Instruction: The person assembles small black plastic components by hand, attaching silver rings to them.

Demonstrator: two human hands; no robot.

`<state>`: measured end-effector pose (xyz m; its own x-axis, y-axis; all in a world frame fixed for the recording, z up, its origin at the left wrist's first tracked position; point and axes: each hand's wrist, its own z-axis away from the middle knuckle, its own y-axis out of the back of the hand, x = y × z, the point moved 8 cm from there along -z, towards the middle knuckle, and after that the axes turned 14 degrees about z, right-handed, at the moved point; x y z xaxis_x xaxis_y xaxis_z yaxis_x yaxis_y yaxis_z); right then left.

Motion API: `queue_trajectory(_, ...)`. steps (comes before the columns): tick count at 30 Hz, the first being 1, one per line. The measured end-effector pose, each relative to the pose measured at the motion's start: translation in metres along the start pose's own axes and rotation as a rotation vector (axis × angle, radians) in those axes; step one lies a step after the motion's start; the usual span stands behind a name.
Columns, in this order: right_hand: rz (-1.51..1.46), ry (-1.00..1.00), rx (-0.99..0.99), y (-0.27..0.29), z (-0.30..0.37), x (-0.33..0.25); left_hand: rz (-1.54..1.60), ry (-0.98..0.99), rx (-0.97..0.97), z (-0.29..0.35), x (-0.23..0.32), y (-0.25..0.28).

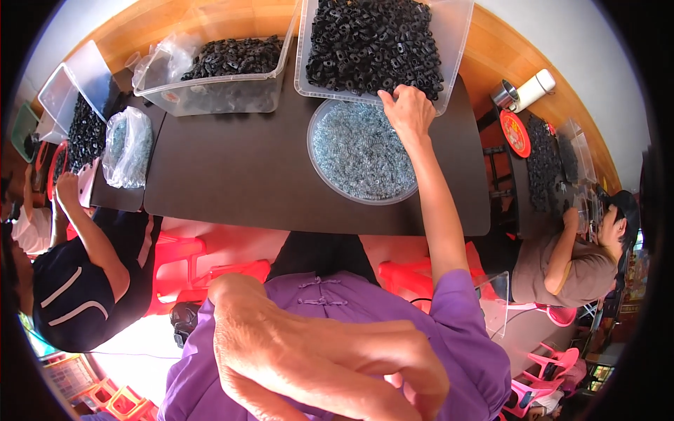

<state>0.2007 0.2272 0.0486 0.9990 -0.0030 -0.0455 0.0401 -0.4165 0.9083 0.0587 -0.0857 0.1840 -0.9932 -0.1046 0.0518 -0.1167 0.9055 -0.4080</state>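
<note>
My right hand (pixel 409 111) reaches forward to the near edge of a clear plastic bin (pixel 303 70) heaped with small black plastic parts (pixel 372 42). Its fingers are bent inward over the rim, and whatever is between them is hidden. Just below that hand lies a round clear tray (pixel 311 151) full of small, translucent bluish pieces (pixel 365 154); the bin partly overlaps its far edge. My left hand (pixel 316 344) is raised close to the camera in front of my purple shirt. Its fingers curl with the tips out of sight, so anything held there cannot be seen.
On the dark table (pixel 232 161) stands another clear bin (pixel 210 98) of black parts, with a plastic bag (pixel 128 147) of bluish pieces to its left. People work at left (pixel 84 281) and right (pixel 569 266). Red stools (pixel 175 256) stand below the table edge.
</note>
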Motion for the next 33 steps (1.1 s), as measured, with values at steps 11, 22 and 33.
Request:
queue_trajectory(11, -0.143, -0.085, -0.021, 0.016, -0.001, -0.002, 0.039, 0.21, -0.147, 0.02, 0.02, -0.01)
queue_trajectory(22, -1.098, 0.078, -0.27, 0.011, 0.079, -0.009, -0.54, 0.835, 0.517, 0.026, 0.026, 0.141)
queue_trajectory(33, -0.938, 0.23, -0.304, 0.048, 0.153, -0.041, -1.035, 0.931, 0.655, 0.099, 0.007, 0.219)
